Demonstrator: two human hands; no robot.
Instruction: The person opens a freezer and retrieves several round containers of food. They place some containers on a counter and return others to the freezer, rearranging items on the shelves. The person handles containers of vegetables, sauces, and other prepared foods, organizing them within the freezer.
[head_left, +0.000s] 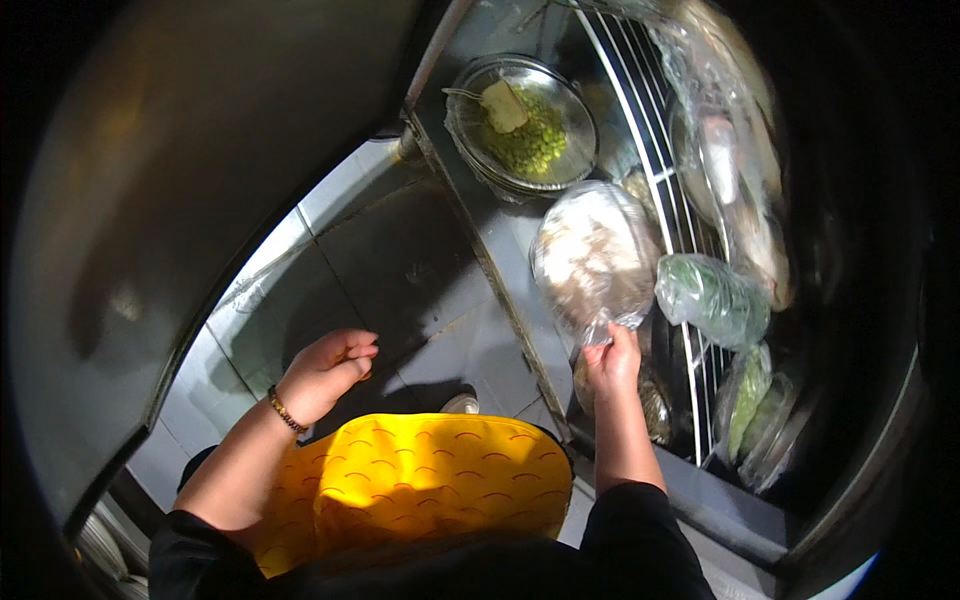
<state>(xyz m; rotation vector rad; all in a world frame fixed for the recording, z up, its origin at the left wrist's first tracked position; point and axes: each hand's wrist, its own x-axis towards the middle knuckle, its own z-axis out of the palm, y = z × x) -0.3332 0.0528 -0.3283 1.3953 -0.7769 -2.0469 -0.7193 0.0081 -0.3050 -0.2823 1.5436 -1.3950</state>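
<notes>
My right hand (615, 360) pinches the gathered end of a clear plastic bag (596, 259) with pale and brownish contents, at the right of the view. The bag is full and rounded, beside the wire shelf of an open cabinet that looks like a refrigerator. Above it sits a metal bowl (581, 154) under clear film, with chopped green pieces (536, 146) and a pale block-like piece (504, 106) in or on it. My left hand (337, 371), with a beaded bracelet at the wrist, hovers over the floor with its fingers loosely curled; nothing shows in it.
On the wire shelf (664, 176) lie a green-filled plastic bag (712, 300), long bagged items (724, 161) and bagged green vegetables (750, 397). A dark bagged item (654, 405) is below my right hand. An open metal door (150, 150) stands at left, above the tiled floor (375, 262).
</notes>
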